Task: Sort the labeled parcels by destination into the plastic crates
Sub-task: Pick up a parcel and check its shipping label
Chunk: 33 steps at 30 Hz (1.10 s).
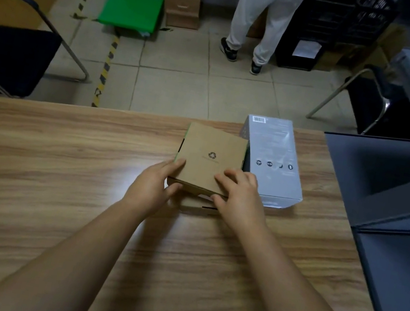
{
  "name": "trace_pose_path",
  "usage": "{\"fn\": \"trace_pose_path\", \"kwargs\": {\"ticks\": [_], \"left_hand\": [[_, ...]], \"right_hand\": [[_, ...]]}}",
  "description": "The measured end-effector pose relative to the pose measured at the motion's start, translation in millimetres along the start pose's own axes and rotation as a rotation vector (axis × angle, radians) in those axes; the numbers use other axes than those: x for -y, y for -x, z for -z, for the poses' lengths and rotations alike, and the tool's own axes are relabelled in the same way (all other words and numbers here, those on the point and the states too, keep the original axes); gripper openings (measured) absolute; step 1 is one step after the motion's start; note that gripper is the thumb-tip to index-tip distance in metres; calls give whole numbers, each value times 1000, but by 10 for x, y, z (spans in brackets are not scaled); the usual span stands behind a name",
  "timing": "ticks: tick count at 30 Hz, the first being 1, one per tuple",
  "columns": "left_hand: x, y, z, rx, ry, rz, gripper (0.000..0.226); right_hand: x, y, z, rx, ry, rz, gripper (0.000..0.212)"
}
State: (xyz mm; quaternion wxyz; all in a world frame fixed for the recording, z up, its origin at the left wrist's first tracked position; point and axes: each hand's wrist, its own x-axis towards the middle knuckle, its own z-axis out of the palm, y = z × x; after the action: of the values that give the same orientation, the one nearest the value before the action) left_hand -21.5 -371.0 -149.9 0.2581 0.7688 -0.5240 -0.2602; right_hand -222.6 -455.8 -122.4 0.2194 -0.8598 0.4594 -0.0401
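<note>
A flat brown cardboard parcel with a recycling mark lies near the far edge of the wooden table. My left hand grips its near left corner, fingers on top and thumb on the front side. My right hand holds its near right corner the same way. A grey printed box with a barcode lies touching the parcel's right side.
Black plastic crates are stacked on the floor at the back right, next to a standing person. A green bin stands at the back left. Chairs sit at left and right. A grey desk adjoins the table's right.
</note>
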Motion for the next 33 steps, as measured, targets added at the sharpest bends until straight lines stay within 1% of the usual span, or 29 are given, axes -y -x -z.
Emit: {"fn": "trace_pose_path", "kwargs": {"ticks": [3, 5, 8, 10, 12, 15, 16, 17, 19, 21, 24, 26, 28, 30, 33], "left_hand": [[-1, 71, 156, -71, 59, 18, 72], [-13, 106, 308, -131, 63, -11, 71], [-58, 144, 519, -225, 41, -114, 62], [-85, 177, 602, -255, 4, -207, 58], [-101, 194, 629, -242, 6, -261, 54], [-187, 209, 627, -94, 157, -255, 54], [-229, 209, 610, -49, 179, -256, 54], [-284, 207, 587, -29, 171, -262, 53], [-395, 195, 516, -33, 182, -246, 55], [-476, 185, 431, -59, 232, -183, 60], [-510, 161, 310, -60, 297, -78, 61], [-510, 161, 243, -33, 300, -92, 62], [-515, 173, 222, -39, 316, -112, 60], [-497, 174, 236, -86, 301, -143, 57], [-451, 171, 269, -118, 255, -180, 54]], "right_hand": [[66, 16, -72, -58, -99, 21, 48], [137, 19, -151, -100, -186, 10, 48], [285, 63, -295, -153, -327, 23, 49], [369, 104, -357, -171, -428, 27, 49], [389, 125, -363, -157, -476, -10, 50], [343, 140, -248, -100, -507, -75, 45], [326, 150, -169, -100, -517, -103, 41], [308, 154, -82, -136, -538, -138, 37], [290, 143, 114, -274, -612, -195, 28], [298, 111, 272, -343, -681, -191, 29], [339, 93, 367, -264, -695, -160, 43], [365, 107, 354, -230, -677, -169, 51], [402, 118, 324, -236, -699, -197, 51], [437, 125, 285, -240, -736, -208, 49], [427, 141, 240, -188, -851, -238, 47]]}}
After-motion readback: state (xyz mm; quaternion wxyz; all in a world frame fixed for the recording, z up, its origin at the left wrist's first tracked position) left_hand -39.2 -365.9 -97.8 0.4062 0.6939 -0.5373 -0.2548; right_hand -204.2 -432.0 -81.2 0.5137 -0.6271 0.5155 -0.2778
